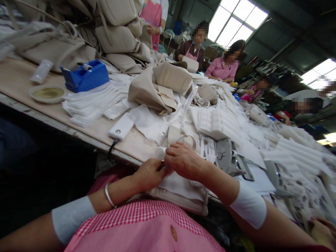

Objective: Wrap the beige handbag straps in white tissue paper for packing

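My left hand point(149, 174), with a silver bangle on its wrist, is closed at the table's front edge. My right hand point(185, 159) meets it there, fingers curled together. A small dark, shiny bit shows between the fingertips, too small and covered to name. White tissue-like material point(177, 185) lies under and around the hands. Below them a beige bag point(181, 201) rests at the table edge, against the pink checked apron. Just beyond my right hand lie a beige strap piece with metal fittings point(181, 134) and a tray of small metal parts point(208, 147).
A white power bank point(121, 126) with a black cable, a blue tape dispenser point(85, 75) and a shallow dish point(47, 93) stand at left. Beige bags point(157, 87) and white foam sheets point(215, 122) pile ahead. A grey metal device point(227, 157) stands at right. Several co-workers sit beyond.
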`<state>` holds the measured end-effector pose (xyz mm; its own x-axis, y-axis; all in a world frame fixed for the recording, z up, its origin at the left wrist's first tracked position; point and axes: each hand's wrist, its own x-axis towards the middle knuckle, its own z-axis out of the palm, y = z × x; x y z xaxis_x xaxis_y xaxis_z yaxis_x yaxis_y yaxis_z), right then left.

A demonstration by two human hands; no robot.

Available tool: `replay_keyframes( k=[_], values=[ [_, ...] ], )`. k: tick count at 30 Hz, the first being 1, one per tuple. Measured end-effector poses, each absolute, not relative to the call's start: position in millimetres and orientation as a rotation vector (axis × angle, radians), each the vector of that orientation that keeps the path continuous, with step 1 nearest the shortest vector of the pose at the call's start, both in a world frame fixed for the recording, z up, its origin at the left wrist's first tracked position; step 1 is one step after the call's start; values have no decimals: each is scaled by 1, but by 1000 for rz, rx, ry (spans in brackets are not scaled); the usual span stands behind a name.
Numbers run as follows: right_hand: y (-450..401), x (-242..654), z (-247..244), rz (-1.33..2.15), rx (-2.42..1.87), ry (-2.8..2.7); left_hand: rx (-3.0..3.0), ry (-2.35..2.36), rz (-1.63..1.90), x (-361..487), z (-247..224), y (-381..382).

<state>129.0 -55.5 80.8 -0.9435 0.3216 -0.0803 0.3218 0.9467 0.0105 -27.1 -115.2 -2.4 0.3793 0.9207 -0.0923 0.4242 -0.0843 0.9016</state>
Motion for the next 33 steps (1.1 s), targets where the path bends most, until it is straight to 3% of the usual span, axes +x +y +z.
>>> replay_keyframes(
  k=[4,10,14,20,33],
  values=[
    [-55,138,78,-182,394,3073,1687,1148,682,-28,-3,-114],
    [-49,137,78,-607,790,2979,1675,1259,609,-25,2,-115],
    [-53,125,87,-474,966,2796,1687,1306,593,-23,4,-117],
    [-55,118,91,-244,851,2630,1718,1314,593,-22,-2,-118],
    [-68,135,65,40,558,2948,1670,1194,615,-26,-6,-112]
  ],
)
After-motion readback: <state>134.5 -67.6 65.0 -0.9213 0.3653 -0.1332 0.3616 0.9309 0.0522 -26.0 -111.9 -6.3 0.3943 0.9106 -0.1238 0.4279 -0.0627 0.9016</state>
